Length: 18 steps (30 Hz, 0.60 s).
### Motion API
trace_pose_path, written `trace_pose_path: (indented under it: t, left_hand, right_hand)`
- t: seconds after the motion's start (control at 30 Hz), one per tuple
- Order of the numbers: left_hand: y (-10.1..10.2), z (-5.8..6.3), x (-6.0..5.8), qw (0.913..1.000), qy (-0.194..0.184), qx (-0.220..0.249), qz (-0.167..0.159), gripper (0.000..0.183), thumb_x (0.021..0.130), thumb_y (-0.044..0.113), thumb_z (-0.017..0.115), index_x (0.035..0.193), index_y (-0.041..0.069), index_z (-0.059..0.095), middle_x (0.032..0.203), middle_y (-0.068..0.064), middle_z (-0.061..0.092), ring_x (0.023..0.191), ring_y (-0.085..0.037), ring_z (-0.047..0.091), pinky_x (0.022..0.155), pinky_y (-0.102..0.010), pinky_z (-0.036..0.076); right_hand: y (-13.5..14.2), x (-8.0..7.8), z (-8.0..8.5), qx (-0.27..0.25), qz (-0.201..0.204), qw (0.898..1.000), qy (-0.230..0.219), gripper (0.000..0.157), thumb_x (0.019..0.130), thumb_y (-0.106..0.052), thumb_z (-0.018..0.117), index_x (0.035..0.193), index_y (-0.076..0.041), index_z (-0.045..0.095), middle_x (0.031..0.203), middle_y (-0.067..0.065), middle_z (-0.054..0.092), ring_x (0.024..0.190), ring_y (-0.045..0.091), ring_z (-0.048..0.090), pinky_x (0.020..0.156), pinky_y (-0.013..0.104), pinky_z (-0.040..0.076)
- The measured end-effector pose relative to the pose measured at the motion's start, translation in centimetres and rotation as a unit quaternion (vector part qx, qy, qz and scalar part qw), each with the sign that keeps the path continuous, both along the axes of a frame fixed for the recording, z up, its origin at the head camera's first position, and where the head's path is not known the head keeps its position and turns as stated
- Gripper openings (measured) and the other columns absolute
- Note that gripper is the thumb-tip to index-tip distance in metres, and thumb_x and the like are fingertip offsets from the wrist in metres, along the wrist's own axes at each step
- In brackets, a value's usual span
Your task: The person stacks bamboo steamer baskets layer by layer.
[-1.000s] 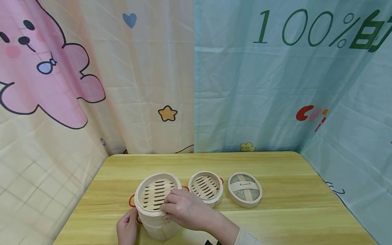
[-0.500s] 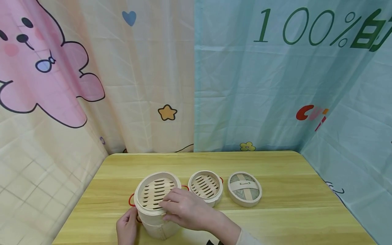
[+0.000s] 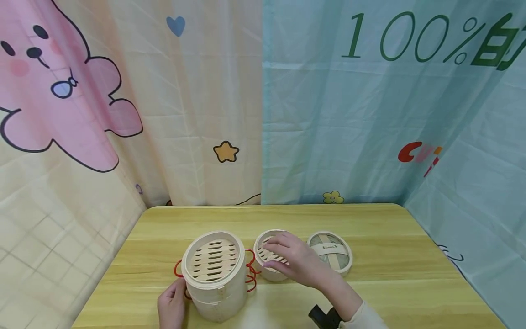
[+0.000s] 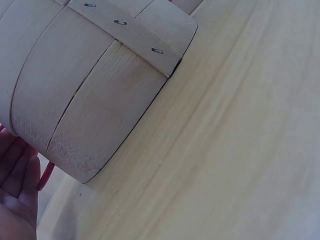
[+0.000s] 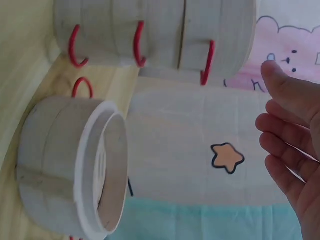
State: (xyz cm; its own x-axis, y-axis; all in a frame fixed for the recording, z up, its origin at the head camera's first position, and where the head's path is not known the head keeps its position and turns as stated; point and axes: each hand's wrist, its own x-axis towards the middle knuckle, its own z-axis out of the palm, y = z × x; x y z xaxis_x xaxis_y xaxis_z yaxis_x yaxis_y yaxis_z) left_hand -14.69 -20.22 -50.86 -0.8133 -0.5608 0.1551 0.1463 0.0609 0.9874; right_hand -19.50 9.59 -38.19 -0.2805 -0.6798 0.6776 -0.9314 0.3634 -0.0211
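A tall stack of round bamboo steamer baskets stands at the front left of the table, its slatted top tier uncovered. My left hand rests against the stack's lower left side; in the left wrist view its fingers lie close to a red loop handle. Over a lower single steamer basket hovers my right hand, fingers spread and holding nothing. The right wrist view shows that basket below the hand, apart from its fingers. Part of the basket's slatted floor is hidden behind the hand.
A round woven steamer lid lies to the right of the small basket. Red cord handles stick out from the stack's right side towards the small basket. Printed curtains hang behind the wooden table.
My right hand has let go of the stack's top rim and moved right, over the small basket. The left hand and the baskets stay where they were.
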Motion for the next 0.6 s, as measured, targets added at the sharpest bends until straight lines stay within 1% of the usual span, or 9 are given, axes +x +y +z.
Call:
trace_pose_path:
  t: [0.13, 0.17, 0.2, 0.27, 0.43, 0.6]
  left_hand:
    - [0.0, 0.2, 0.2, 0.9999, -0.010, -0.007, 0.002, 0.025, 0.089, 0.001, 0.054, 0.070, 0.005, 0.071, 0.063, 0.013, 0.061, 0.066, 0.002, 0.053, 0.064, -0.010, 0.039]
    - [0.0, 0.2, 0.2, 0.9999, -0.010, -0.006, 0.001, 0.026, 0.089, 0.000, 0.054, 0.070, 0.006, 0.071, 0.064, 0.014, 0.061, 0.067, 0.003, 0.054, 0.064, -0.009, 0.039]
    - [-0.1, -0.1, 0.1, 0.9999, -0.011, -0.005, 0.000, 0.025, 0.089, 0.002, 0.055, 0.071, 0.006, 0.071, 0.066, 0.015, 0.062, 0.068, 0.003, 0.054, 0.065, -0.009, 0.039]
    - [-0.1, -0.1, 0.2, 1.0000, -0.006, -0.002, 0.000, 0.025, 0.089, 0.002, 0.055, 0.072, 0.007, 0.072, 0.067, 0.015, 0.062, 0.069, 0.004, 0.054, 0.065, -0.009, 0.039]
    - [-0.2, -0.3, -0.1, 0.9999, -0.009, 0.006, 0.003, 0.026, 0.089, 0.001, 0.055, 0.070, 0.008, 0.072, 0.066, 0.015, 0.062, 0.068, 0.004, 0.054, 0.065, -0.009, 0.039]
    - [-0.3, -0.5, -0.2, 0.9998, -0.015, 0.007, 0.007, 0.026, 0.088, 0.000, 0.055, 0.070, 0.007, 0.072, 0.066, 0.015, 0.062, 0.068, 0.003, 0.055, 0.065, -0.009, 0.039]
  right_hand:
    - [2.4, -0.5, -1.8, 0.051, -0.044, 0.998, -0.017, 0.030, 0.074, -0.023, 0.077, 0.097, -0.008, 0.065, 0.094, -0.002, 0.059, 0.087, 0.014, 0.054, 0.076, 0.027, 0.047]
    - [2.9, -0.6, -2.3, 0.065, -0.051, 0.996, -0.019, 0.031, 0.070, -0.020, 0.079, 0.095, -0.008, 0.066, 0.093, -0.001, 0.059, 0.086, 0.014, 0.054, 0.075, 0.027, 0.047]
    - [3.5, -0.7, -2.7, 0.079, -0.060, 0.995, -0.028, 0.031, 0.069, -0.020, 0.079, 0.094, -0.008, 0.066, 0.092, -0.001, 0.059, 0.085, 0.015, 0.054, 0.074, 0.027, 0.047]
    - [4.4, -0.8, -3.6, 0.099, -0.073, 0.991, -0.046, 0.031, 0.068, -0.018, 0.080, 0.093, -0.007, 0.067, 0.091, 0.000, 0.059, 0.084, 0.015, 0.054, 0.073, 0.028, 0.047]
    - [5.6, -1.3, -5.2, 0.112, -0.074, 0.990, -0.053, 0.033, 0.065, -0.014, 0.081, 0.093, -0.003, 0.068, 0.090, 0.002, 0.060, 0.085, 0.016, 0.055, 0.073, 0.028, 0.048]
    - [5.8, -1.6, -6.1, 0.112, -0.065, 0.989, -0.067, 0.031, 0.063, -0.011, 0.082, 0.090, -0.004, 0.068, 0.090, 0.001, 0.061, 0.085, 0.014, 0.054, 0.072, 0.026, 0.048]
